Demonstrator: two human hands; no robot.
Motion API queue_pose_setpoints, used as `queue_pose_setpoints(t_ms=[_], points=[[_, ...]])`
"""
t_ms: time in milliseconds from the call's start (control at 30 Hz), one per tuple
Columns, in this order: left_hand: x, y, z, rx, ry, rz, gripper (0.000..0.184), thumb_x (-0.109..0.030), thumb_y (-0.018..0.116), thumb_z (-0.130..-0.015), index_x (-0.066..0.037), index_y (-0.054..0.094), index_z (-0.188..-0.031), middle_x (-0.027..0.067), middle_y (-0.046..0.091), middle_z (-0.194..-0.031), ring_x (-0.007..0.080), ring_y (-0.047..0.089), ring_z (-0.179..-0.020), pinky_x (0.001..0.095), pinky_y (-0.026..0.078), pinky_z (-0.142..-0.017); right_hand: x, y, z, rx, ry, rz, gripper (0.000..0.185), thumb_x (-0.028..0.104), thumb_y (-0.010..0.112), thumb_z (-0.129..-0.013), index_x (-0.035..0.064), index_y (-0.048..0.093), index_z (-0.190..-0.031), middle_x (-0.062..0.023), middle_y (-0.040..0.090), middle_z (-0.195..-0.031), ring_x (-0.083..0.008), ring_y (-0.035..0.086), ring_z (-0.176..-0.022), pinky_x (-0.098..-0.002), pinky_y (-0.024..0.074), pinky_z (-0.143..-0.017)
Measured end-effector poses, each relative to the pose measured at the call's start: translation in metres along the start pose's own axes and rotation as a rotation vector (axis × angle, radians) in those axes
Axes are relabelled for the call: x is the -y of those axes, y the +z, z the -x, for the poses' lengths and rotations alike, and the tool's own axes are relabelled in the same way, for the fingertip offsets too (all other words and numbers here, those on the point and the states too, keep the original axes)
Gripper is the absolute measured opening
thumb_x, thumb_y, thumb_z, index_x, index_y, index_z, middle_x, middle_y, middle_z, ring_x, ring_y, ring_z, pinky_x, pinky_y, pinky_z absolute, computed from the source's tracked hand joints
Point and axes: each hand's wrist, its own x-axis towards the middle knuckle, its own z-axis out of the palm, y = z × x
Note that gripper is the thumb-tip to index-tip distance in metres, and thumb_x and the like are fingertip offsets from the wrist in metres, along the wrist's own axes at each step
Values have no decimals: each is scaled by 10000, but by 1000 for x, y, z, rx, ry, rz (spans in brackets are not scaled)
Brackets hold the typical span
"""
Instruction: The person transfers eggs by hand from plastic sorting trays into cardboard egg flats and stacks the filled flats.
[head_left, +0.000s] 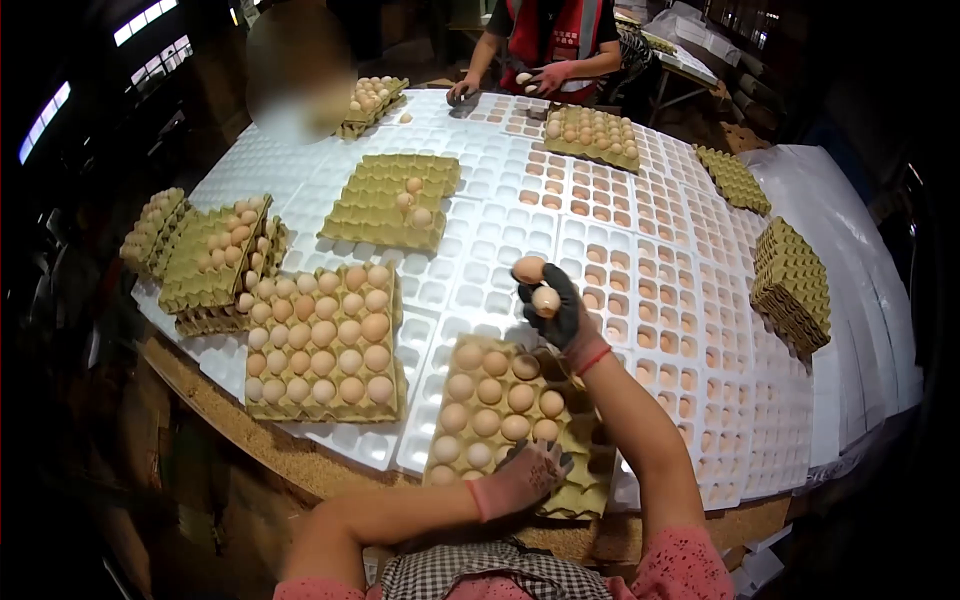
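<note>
My right hand [558, 308], in a dark-palmed pink glove, is closed around two eggs [529, 270], held above the white plastic trays [480, 262] just past the near carton. Below it lies a green egg carton [583, 440], its left part filled with eggs and its right part bare. My left hand [528, 472], gloved the same way, reaches over the front of this carton with its fingers down among the eggs. What lies under those fingers is hidden. To the left sits a full carton of eggs [322, 335].
More egg cartons [215, 250] are stacked at the left, with a nearly bare one [390, 200] behind. Bare carton stacks [790, 285] stand at the right. A co-worker in a red vest [555, 45] handles eggs across the table, near another carton [592, 138].
</note>
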Motion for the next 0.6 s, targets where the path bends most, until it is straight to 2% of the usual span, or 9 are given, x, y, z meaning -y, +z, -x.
queue_pose_setpoints(t_ms=[67,133,167,200,300,333,400,500,600], points=[[15,-14,12,-13,-177,368,316,-253,626,-827,-81,586,-1088,135,596,-976,281,623,-809,372,530,-640,-7,65,-55,-78,157,-414,396,373,570,-966,100,525,-1249,-57,609,-1102,-195,628,-983,-291,546,-757],[37,-41,31,42,-316,596,500,-369,702,-815,-123,568,-1230,131,617,-1084,303,656,-913,400,545,-754,-48,106,-130,90,-222,-79,350,360,565,-964,71,549,-1162,-51,591,-1097,-168,602,-954,-277,513,-754],[54,-50,44,28,-346,689,521,-317,733,-799,-101,565,-1243,124,626,-1090,288,658,-937,381,546,-777,-37,144,-149,-63,-63,-433,382,400,561,-959,57,549,-1126,-60,588,-1123,-156,592,-938,-308,510,-771],[72,-58,54,17,-369,790,548,-264,765,-783,-79,561,-1257,117,635,-1096,272,661,-960,361,547,-800,-45,158,-177,38,-121,-339,415,414,556,-952,50,546,-1150,-64,594,-1087,-169,578,-934,-317,494,-809],[115,-106,81,90,-674,1139,503,-201,685,-862,-55,525,-1316,159,574,-1255,295,618,-1069,383,513,-909,-83,191,-251,-369,-206,99,379,362,601,-939,94,544,-1201,-32,588,-1051,-170,538,-925,-314,444,-813],[128,-120,86,93,-791,1285,469,-83,625,-903,-31,489,-1349,180,510,-1349,308,570,-1151,390,490,-960,-80,186,-259,-330,-225,-44,378,271,633,-928,75,521,-1231,-41,576,-1057,-155,536,-927,-298,454,-805],[173,-104,106,-141,-711,1167,599,-116,796,-768,-57,542,-1307,137,657,-1116,234,662,-995,333,531,-874,-75,140,-264,-313,-439,-31,539,311,682,-891,105,475,-1344,-152,614,-1164,-276,591,-1087,-345,451,-947],[226,-109,72,-333,-667,1202,592,-36,779,-764,-19,541,-1305,114,635,-1163,175,634,-967,300,527,-845,-15,28,-203,-508,-829,720,501,214,668,-880,40,464,-1303,-190,608,-1076,-333,611,-981,-380,507,-841],[275,-93,-5,-392,-533,1012,553,-31,743,-790,-7,546,-1306,103,620,-1188,156,624,-931,287,525,-819,4,-70,-152,-702,-615,1356,472,355,625,-892,121,515,-1288,-167,587,-1116,-347,572,-1045,-445,452,-930]])
